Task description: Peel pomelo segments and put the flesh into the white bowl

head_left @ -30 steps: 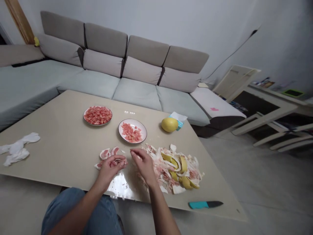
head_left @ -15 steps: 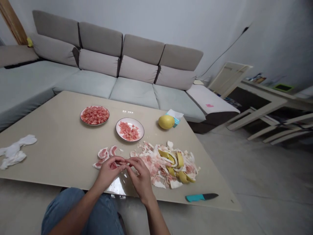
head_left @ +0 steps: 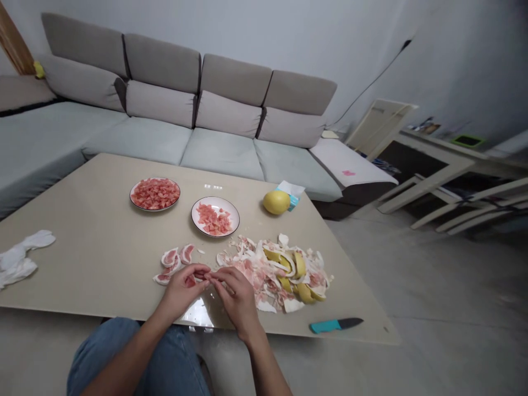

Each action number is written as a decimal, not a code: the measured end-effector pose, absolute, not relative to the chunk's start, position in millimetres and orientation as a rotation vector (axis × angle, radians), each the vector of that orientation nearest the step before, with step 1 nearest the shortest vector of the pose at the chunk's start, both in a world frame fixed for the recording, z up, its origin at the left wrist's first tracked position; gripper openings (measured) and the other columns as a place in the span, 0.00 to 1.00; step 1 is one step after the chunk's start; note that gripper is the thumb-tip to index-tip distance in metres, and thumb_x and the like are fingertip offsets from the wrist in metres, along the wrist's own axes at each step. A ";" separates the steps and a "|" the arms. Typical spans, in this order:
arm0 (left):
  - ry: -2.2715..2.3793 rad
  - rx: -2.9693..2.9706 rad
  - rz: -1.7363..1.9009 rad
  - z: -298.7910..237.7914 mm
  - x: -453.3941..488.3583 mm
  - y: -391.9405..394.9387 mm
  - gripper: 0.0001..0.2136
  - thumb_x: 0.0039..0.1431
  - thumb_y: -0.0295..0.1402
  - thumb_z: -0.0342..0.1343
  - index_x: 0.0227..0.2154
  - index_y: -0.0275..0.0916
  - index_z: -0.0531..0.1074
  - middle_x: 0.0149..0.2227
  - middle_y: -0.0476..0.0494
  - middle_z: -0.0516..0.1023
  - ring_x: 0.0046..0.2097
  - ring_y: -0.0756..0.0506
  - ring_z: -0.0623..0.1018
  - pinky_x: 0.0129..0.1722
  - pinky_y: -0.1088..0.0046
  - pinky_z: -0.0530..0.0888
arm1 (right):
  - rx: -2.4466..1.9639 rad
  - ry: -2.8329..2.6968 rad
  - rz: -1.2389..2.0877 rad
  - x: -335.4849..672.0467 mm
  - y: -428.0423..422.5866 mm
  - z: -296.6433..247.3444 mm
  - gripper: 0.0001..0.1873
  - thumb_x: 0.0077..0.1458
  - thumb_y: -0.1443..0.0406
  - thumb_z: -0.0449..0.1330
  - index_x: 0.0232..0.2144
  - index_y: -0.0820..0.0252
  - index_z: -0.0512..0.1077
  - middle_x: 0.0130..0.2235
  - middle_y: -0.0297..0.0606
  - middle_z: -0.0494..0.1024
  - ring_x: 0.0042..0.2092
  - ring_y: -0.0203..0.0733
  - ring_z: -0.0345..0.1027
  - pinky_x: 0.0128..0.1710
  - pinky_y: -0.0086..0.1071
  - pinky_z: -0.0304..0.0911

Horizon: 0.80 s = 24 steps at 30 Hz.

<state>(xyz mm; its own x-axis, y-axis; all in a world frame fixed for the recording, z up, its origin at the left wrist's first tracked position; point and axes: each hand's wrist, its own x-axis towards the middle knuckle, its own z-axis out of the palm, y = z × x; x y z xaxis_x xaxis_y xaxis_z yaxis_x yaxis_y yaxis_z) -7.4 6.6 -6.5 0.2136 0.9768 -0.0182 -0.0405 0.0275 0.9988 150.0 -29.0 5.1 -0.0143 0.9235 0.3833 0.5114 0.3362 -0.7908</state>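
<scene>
My left hand [head_left: 185, 290] and my right hand [head_left: 238, 300] meet above the front of the table, fingertips pinched together on a small piece of pink pomelo [head_left: 205, 275], mostly covered by the fingers. Just left of them lie several unpeeled pomelo segments [head_left: 170, 257] with white skin. Beside my right hand spreads a heap of pomelo peel [head_left: 284, 269], white membrane mixed with yellow rind. Beyond the hands, a white dark-rimmed plate [head_left: 230, 208] bears some pink pulp pieces. A fuller plate [head_left: 132, 199] farther left is heaped with pulp.
A whole yellow pomelo [head_left: 276, 203] stands at the back right against a tissue pack [head_left: 293, 192]. Near the front right edge lies a knife [head_left: 336, 325] with a turquoise handle. Crumpled white tissue [head_left: 20, 257] is at the left. A grey sofa [head_left: 223, 148] borders the table's far side.
The view has shifted slightly, so the table's things appear a little farther left. Both hands keep pinching in the same spot, with only small finger movements.
</scene>
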 end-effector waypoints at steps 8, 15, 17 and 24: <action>1.003 1.294 1.030 -2.2 -5.0 6.9 0.08 0.45 0.27 0.63 0.32 0.39 0.77 0.34 0.44 0.80 0.37 0.44 0.78 0.41 0.69 0.73 | -1.311 -1.580 0.678 152.2 -24.8 1.6 0.05 0.54 0.67 0.60 0.33 0.56 0.76 0.33 0.38 0.76 0.35 0.41 0.69 0.35 0.33 0.65; 1.017 1.258 1.045 -8.6 -2.8 7.2 0.10 0.44 0.27 0.65 0.33 0.38 0.76 0.34 0.45 0.80 0.37 0.45 0.78 0.41 0.69 0.73 | -1.249 -1.646 0.666 155.7 -25.8 -5.0 0.10 0.57 0.67 0.59 0.40 0.51 0.77 0.39 0.40 0.74 0.42 0.43 0.69 0.42 0.36 0.66; 1.022 1.226 1.036 -10.6 -3.0 7.5 0.12 0.43 0.28 0.65 0.34 0.38 0.76 0.34 0.44 0.79 0.37 0.44 0.78 0.40 0.69 0.73 | -1.237 -1.660 0.681 155.6 -26.1 -3.5 0.10 0.58 0.67 0.58 0.40 0.51 0.77 0.39 0.40 0.73 0.42 0.43 0.68 0.42 0.35 0.65; 0.954 1.094 0.966 -9.7 -6.2 9.2 0.13 0.45 0.33 0.66 0.35 0.36 0.75 0.31 0.44 0.79 0.33 0.45 0.77 0.31 0.73 0.73 | -1.224 -1.465 0.858 155.7 -26.3 -8.8 0.06 0.59 0.63 0.56 0.31 0.57 0.71 0.35 0.37 0.72 0.39 0.40 0.67 0.39 0.31 0.63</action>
<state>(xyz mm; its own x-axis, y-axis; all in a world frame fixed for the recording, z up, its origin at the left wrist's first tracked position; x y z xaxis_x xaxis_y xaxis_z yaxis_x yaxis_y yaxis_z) -6.2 9.2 -9.7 0.2896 0.9481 -0.1316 -0.1434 0.1789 0.9734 155.7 -26.3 -8.8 0.0136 0.9689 0.2471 0.2585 0.2353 -0.9369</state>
